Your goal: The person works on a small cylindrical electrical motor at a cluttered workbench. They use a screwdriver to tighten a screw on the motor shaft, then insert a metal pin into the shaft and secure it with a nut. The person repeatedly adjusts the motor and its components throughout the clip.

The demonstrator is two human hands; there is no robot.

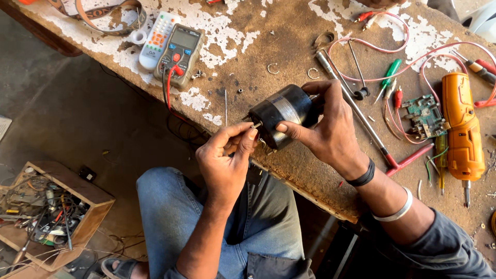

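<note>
Black motor (pixel 281 112) held above the bench (pixel 310 170) edge, right hand (pixel 330 126) clamped around its body, left hand (pixel 225 155) pinching its shaft (pixel 256 124) between thumb and fingertips; multimeter (pixel 181 54) and remote (pixel 157 40) behind, orange drill (pixel 462 129) and circuit board (pixel 426 114) to the right

The motor (pixel 281 114) is black with a silver band, the drill (pixel 463 132) orange, the circuit board (pixel 424 114) green, and the workbench (pixel 289 46) brown with patchy white paint.
</note>
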